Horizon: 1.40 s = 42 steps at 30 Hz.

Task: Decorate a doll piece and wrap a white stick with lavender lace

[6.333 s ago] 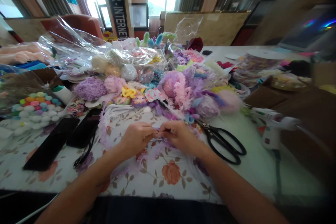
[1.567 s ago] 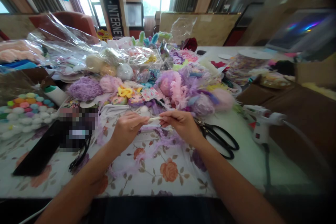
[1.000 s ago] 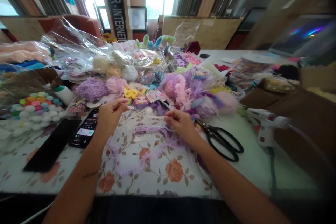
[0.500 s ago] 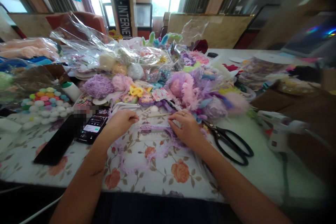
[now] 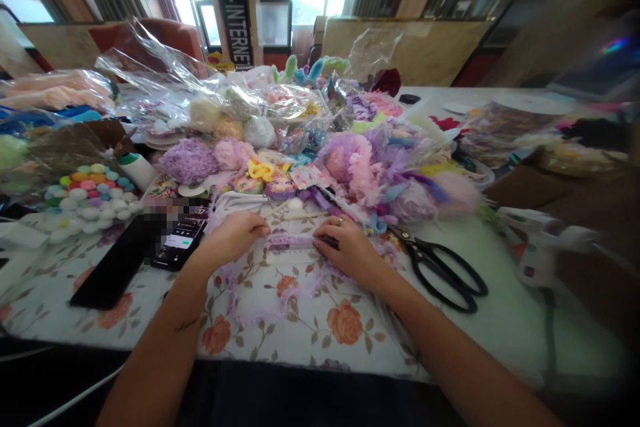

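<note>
A strand of fuzzy lilac yarn is stretched sideways over a clear ruler on the floral cloth. At the yarn's left end is my left hand, its fingertips pressed together; what they pinch is too small to make out. My right hand is closed on the other end, beside the ruler's right end, with a dark patch between thumb and fingers. More of the yarn trails in a loose loop on the cloth below both hands.
Black-handled scissors and a white glue gun lie at the right. Two phones, one dark and one lit, are at the left. Behind are pompoms, purple yarn and plastic bags. A thin stick lies beyond the yarn.
My right hand has moved slightly left and down, and its fingers have closed on the yarn by the ruler. My left hand has shifted a little to the right. The view has moved slightly.
</note>
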Each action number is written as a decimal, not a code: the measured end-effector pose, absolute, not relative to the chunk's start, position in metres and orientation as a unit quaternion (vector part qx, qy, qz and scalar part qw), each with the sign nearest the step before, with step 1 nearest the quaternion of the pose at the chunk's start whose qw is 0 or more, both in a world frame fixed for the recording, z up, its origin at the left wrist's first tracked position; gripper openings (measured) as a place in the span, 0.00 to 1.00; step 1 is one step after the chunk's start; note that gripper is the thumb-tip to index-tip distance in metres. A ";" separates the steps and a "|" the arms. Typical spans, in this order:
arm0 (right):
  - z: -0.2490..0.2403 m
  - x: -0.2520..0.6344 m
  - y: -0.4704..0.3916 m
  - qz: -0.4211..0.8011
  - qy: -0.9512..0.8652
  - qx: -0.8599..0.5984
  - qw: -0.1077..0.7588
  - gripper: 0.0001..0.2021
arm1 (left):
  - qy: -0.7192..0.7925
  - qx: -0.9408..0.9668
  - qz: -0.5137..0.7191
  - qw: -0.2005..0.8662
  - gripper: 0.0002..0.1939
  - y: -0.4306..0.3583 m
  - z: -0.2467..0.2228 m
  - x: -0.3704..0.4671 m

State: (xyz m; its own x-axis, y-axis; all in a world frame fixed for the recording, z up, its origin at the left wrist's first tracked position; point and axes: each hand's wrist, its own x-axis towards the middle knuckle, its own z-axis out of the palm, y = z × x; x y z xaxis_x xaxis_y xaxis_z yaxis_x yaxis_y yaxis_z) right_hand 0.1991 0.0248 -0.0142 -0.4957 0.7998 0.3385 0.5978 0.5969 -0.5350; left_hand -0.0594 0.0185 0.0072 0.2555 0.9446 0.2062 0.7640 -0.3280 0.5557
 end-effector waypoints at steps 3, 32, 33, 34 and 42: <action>-0.015 0.199 0.025 0.183 -0.846 -0.408 0.291 0.04 | 0.555 0.778 0.173 0.237 0.14 0.017 0.013 -0.058; -0.014 0.196 0.024 0.191 -0.842 -0.423 0.274 0.03 | 0.580 0.756 0.096 0.288 0.14 0.018 0.025 -0.052; -0.014 0.196 0.024 0.191 -0.842 -0.424 0.273 0.02 | 0.580 0.756 0.096 0.287 0.15 0.018 0.024 -0.052; -0.015 0.196 0.024 0.191 -0.842 -0.425 0.273 0.02 | 0.581 0.756 0.096 0.286 0.15 0.018 0.024 -0.052; -0.016 0.195 0.025 0.193 -0.842 -0.434 0.257 0.04 | 0.579 0.760 0.098 0.281 0.15 0.018 0.023 -0.051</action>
